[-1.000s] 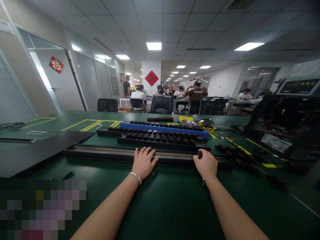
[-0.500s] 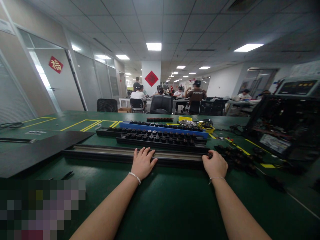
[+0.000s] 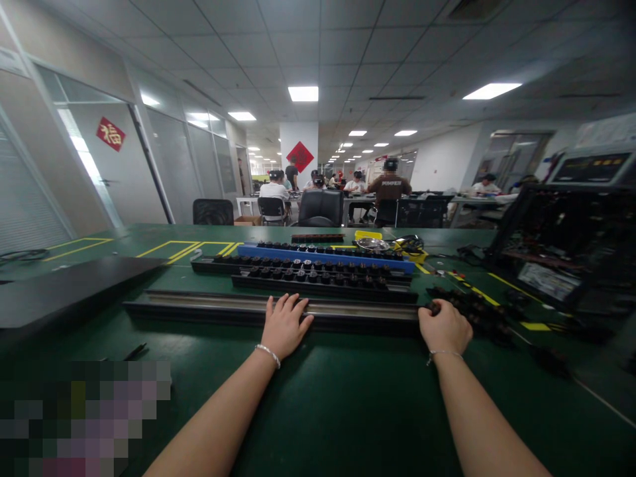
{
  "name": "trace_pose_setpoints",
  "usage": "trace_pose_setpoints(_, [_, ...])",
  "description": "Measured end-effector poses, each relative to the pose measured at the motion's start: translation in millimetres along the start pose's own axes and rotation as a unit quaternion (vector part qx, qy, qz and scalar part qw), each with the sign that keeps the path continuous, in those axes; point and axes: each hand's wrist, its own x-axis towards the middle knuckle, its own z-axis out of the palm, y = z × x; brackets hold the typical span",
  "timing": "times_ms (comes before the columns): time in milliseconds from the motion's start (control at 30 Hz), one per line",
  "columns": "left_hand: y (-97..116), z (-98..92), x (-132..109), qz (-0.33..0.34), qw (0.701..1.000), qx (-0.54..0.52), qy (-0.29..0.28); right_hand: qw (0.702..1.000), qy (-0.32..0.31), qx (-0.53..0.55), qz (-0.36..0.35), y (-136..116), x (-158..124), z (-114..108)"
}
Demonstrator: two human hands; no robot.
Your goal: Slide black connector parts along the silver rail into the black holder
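Note:
A long black rail (image 3: 199, 307) with a pale channel along its top lies across the green table in front of me. My left hand (image 3: 284, 324) rests on the rail near its middle, fingers spread over the channel. At the rail's right end, my right hand (image 3: 446, 324) pinches a small black part (image 3: 436, 306), mostly hidden by the fingers. Behind the rail stand a shorter black rail (image 3: 318, 283) and a blue rail (image 3: 322, 257), with rows of round black pieces along them.
A dark flat panel (image 3: 74, 291) is at the left. Loose black parts (image 3: 477, 315) lie right of my right hand. An open electronics case (image 3: 551, 252) stands at the far right. A yellow tray (image 3: 368, 235) and cables sit at the back. Several people work at tables beyond.
My right hand has moved right with the small black part, toward the rail's end. My left hand has stayed put. The dark panel at left has shifted and looks raised.

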Motion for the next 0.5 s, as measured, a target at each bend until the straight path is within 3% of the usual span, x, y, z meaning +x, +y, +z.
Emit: trace_pose_setpoints(500, [-0.8,0.3,0.0,0.006,1.0,-0.005,0.003,0.998,-0.009,0.03,0.055,17.5,10.8,-2.3])
